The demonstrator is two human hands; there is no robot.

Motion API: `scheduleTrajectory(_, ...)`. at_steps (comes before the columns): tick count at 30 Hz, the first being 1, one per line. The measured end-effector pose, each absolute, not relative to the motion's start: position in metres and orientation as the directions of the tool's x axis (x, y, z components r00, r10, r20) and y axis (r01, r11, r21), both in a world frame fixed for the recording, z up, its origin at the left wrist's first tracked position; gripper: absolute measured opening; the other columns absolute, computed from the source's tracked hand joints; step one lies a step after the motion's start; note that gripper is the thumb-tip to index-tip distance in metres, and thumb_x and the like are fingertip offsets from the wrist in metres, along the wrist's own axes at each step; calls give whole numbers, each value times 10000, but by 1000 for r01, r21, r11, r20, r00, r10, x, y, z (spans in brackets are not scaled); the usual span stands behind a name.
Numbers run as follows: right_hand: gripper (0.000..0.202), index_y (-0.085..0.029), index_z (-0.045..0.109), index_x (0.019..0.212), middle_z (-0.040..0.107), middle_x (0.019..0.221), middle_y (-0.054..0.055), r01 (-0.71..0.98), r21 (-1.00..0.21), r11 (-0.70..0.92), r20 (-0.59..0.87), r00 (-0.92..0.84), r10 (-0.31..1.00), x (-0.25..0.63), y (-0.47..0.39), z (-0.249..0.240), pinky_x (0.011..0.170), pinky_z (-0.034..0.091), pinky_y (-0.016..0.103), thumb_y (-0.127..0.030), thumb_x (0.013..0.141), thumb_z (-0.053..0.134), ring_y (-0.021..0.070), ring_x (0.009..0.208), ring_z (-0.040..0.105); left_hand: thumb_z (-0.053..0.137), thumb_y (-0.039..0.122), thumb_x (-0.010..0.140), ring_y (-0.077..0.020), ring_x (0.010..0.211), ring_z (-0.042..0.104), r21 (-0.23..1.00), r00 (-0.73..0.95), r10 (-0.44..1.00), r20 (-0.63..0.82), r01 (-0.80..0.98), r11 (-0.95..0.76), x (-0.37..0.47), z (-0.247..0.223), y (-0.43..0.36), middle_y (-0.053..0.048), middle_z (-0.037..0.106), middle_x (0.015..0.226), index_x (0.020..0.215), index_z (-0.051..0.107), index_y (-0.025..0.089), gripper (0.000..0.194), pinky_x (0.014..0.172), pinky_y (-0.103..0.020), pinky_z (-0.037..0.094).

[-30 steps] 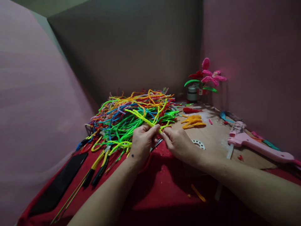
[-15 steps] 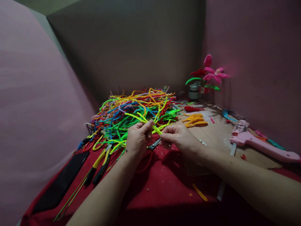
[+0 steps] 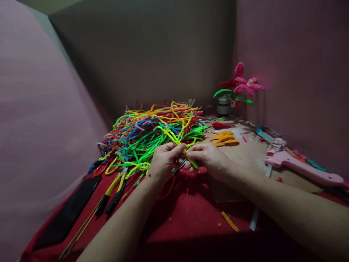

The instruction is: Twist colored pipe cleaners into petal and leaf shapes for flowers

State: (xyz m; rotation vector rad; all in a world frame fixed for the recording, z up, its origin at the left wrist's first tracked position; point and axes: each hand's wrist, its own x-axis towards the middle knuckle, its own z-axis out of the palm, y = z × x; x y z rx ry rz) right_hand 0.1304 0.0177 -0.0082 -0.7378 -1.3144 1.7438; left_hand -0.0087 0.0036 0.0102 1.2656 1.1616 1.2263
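Note:
A yellow-green pipe cleaner, apparently folded or bundled, runs slantwise between my two hands. My left hand pinches it with thumb and forefinger. Close beside, my right hand has its fingertips closed on the same pipe cleaner, whose near end sticks out below them. Beyond the hands lies a big tangled pile of coloured pipe cleaners, with yellow-green lengths nearest. Scissors lie under my hands, partly hidden by my left wrist.
Yellow-handled pliers, green wires and a black phone-like slab lie left on the red cloth. To the right are orange petal shapes, a pink glue gun and a board. Pipe-cleaner flowers stand behind.
The yellow-green pipe cleaner has shifted toward me, so its near end now extends past my right fingertips. My hands have come closer together. The view has moved slightly.

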Motion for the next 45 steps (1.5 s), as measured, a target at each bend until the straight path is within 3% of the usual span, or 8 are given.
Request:
scheduleTrajectory(15, 130, -86, 659, 704, 647, 591, 66, -197, -964, -180, -51, -525, 850, 132, 19, -4, 400, 392, 183, -164, 692, 556, 99, 450, 570, 684, 335, 650, -72, 340, 452, 996, -15, 997, 76, 51, -76, -9, 11, 4, 17, 526, 427, 591, 549, 120, 261, 359, -187, 342)
scheduleTrajectory(25, 92, -112, 572, 603, 644, 557, 57, -208, -969, -134, -32, -433, 901, 131, 20, -6, 346, 351, 165, -164, 675, 550, 89, 405, 539, 649, 394, 680, -89, 306, 429, 985, -64, 997, 43, 172, -31, -8, 13, 2, 3, 523, 400, 577, 544, 127, 305, 309, -190, 293)
scheduleTrajectory(29, 83, -118, 573, 603, 631, 531, 37, -213, -967, -141, -32, -446, 894, 133, 21, -5, 337, 342, 166, -162, 672, 557, 89, 393, 535, 652, 348, 686, -92, 364, 460, 971, 20, 994, 105, 215, -107, -11, 13, 0, 7, 544, 457, 663, 610, 126, 227, 352, -196, 330)
scheduleTrajectory(31, 74, -119, 574, 615, 633, 533, 37, -211, -962, -175, -60, -461, 886, 134, 22, -3, 337, 342, 167, -152, 677, 554, 90, 392, 537, 647, 304, 701, -94, 439, 497, 932, 74, 974, 216, 281, -228, -14, 14, 0, 3, 576, 535, 743, 649, 139, 170, 415, -204, 379)
scheduleTrajectory(33, 71, -120, 566, 623, 633, 530, 39, -204, -956, -213, -94, -475, 875, 136, 22, 0, 344, 346, 168, -135, 689, 543, 91, 392, 540, 639, 256, 718, -109, 577, 549, 824, 122, 904, 409, 377, -424, -18, 15, 1, -15, 614, 670, 797, 676, 164, 127, 522, -218, 433)
scheduleTrajectory(37, 109, -123, 540, 607, 620, 499, 31, -158, -960, -232, -118, -522, 844, 138, 23, 2, 349, 341, 169, -89, 706, 509, 85, 372, 525, 597, 203, 765, -120, 747, 544, 423, 330, 657, 677, 556, -716, -28, 15, 6, -22, 581, 792, 875, 694, 217, 147, 643, -223, 444)
scheduleTrajectory(41, 133, -121, 525, 578, 611, 487, 26, -141, -973, -181, -64, -592, 804, 140, 23, 4, 340, 321, 170, -98, 709, 512, 79, 358, 502, 552, 205, 801, -94, 656, 486, 82, 517, 522, 679, 653, -753, -35, 18, 6, -12, 500, 723, 846, 694, 214, 149, 545, -189, 396)
scheduleTrajectory(45, 120, -122, 532, 573, 588, 466, 11, -70, -992, -105, -41, -610, 791, 142, 22, 8, 351, 317, 185, -80, 681, 504, 79, 354, 477, 499, 180, 818, -101, 666, 493, -144, 620, 511, 596, 708, -691, -34, 25, -6, -31, 541, 781, 820, 671, 205, 173, 559, -204, 369)
